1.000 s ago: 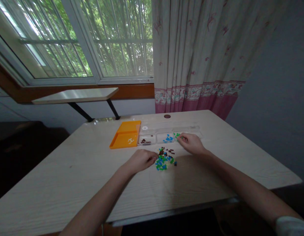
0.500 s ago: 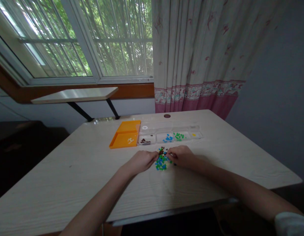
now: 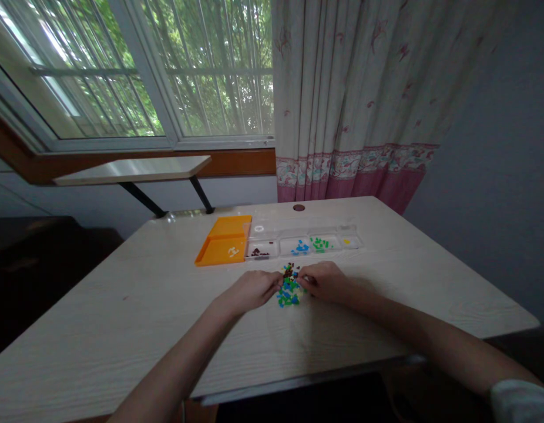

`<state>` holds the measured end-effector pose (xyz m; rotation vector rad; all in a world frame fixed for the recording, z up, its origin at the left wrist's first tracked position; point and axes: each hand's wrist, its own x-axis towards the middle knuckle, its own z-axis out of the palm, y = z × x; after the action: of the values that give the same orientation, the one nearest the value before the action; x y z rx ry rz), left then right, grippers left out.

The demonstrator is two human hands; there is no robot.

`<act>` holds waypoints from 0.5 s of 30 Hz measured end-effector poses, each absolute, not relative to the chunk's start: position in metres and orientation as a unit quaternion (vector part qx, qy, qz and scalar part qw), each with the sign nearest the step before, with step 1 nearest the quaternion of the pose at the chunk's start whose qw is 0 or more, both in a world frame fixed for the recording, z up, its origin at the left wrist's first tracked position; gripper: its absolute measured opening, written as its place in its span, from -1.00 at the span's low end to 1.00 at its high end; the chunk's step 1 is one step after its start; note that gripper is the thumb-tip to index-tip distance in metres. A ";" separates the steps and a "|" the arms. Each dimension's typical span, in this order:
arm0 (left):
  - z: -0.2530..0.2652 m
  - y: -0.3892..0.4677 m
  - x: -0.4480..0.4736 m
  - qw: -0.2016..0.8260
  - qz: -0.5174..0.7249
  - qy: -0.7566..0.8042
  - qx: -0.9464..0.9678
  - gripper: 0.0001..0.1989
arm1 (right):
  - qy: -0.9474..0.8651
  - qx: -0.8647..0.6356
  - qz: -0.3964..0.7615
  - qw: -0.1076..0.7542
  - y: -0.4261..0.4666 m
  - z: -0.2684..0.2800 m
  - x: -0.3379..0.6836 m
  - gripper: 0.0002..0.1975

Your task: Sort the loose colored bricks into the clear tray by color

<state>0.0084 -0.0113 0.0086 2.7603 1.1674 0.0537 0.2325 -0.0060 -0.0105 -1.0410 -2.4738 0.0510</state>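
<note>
A small heap of tiny blue, green, brown and pale pieces [image 3: 288, 293] lies on the table between my two hands. My left hand [image 3: 259, 288] is at the heap's left edge, its fingers pinched together; anything between the fingertips is too small to make out. From the right, my right hand [image 3: 322, 278] reaches to the heap with fingers curled and closed, and what they hold is hidden. Just beyond the heap, clear compartment boxes [image 3: 278, 249] contain brown pieces [image 3: 258, 252], blue pieces [image 3: 301, 247], green pieces [image 3: 320, 244] and a little yellow [image 3: 346, 241].
An open orange case [image 3: 210, 251] with some white pieces [image 3: 233, 251] stands left of the clear boxes. A raised shelf [image 3: 135, 169] on dark legs is at the table's back left. The wooden table [image 3: 144, 329] has its front edge close to me; a curtain [image 3: 342, 117] hangs behind.
Both hands stay almost in place at the heap, with only slight finger movement. The boxes and the orange case look the same.
</note>
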 end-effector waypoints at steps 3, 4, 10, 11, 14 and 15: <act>0.006 -0.011 0.010 0.071 0.031 0.403 0.912 -0.72 | -0.897 -0.383 0.023 0.221 -0.008 -0.008 0.231 -0.80; 0.006 -0.012 0.011 0.071 0.040 0.405 0.911 -0.73 | -0.897 -0.382 0.026 0.221 -0.009 -0.007 0.231 -0.80; 0.006 -0.016 0.019 0.088 0.097 0.395 0.909 -0.77 | -0.896 -0.363 0.042 0.252 -0.010 -0.011 0.228 -0.87; 0.007 -0.017 0.020 0.089 0.101 0.395 0.909 -0.76 | -0.896 -0.361 0.044 0.255 -0.010 -0.012 0.228 -0.86; 0.007 -0.017 0.023 0.090 0.108 0.399 0.906 -0.76 | -0.896 -0.355 0.047 0.263 -0.010 -0.013 0.227 -0.87; 0.007 -0.017 0.023 0.091 0.111 0.399 0.906 -0.76 | -0.895 -0.355 0.046 0.265 -0.010 -0.014 0.226 -0.87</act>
<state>0.0229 -0.0172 0.0066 2.6916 1.1844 0.3292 0.2263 -0.0101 -0.0137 -0.9593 -2.4188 0.1234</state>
